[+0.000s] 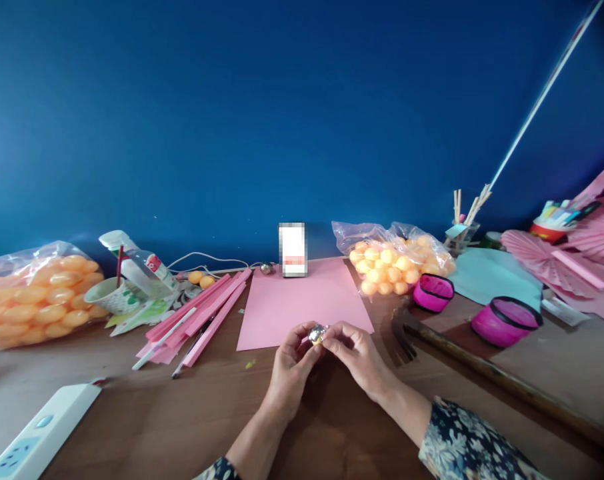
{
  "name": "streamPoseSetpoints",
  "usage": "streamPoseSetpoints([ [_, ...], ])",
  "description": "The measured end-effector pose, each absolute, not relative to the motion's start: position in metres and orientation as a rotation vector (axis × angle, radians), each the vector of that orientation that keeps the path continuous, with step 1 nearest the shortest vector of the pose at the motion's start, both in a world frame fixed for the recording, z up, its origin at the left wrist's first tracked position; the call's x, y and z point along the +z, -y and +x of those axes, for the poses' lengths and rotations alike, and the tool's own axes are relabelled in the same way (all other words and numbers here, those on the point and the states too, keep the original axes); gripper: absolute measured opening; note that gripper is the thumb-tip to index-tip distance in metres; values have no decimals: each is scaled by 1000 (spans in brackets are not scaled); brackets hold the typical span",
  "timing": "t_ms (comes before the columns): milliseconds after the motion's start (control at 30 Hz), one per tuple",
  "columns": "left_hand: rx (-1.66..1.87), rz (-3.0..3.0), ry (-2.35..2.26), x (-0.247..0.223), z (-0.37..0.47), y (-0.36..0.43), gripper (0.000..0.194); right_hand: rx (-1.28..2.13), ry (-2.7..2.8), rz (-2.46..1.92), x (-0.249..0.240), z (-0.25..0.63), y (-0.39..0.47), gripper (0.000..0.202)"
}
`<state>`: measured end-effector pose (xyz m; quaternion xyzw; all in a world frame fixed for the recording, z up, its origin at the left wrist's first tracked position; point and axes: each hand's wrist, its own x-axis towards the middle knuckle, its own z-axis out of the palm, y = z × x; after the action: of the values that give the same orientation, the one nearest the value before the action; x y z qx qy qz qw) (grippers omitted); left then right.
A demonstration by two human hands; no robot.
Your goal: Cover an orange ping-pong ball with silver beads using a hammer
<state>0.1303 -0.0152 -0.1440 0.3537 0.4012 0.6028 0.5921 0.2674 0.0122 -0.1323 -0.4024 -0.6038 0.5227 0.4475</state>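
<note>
A small shiny metallic ball (317, 334), perhaps a bell, sits between my two hands above the near edge of a pink paper sheet (302, 300). My left hand (295, 363) pinches it from the left with thumb and fingers. From the right, the closed fingertips of my right hand (355, 350) touch its side; whether they also hold some smaller piece is hidden. Another shiny ball (266, 268) lies at the far left corner of the sheet, beside a propped phone (293, 250) with a blurred screen.
Folded pink paper strips (202, 320) and a bag of orange balls (47, 297) lie left. Right are another ball bag (387, 267), two magenta mesh cups (507, 321), a hammer-like tool (472, 357) and pink paper fans (537, 257). A power strip (47, 427) is front left.
</note>
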Motion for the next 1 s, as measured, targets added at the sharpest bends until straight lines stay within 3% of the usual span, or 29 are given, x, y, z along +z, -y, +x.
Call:
streamPoseSetpoints([
  [500, 1411, 791, -949, -149, 129, 13, 49, 1264, 1514, -1016, -132, 267, -12, 17],
  [1000, 1407, 819, -935, -155, 127, 12, 43, 1318, 1494, -971, -137, 266, -14, 17],
])
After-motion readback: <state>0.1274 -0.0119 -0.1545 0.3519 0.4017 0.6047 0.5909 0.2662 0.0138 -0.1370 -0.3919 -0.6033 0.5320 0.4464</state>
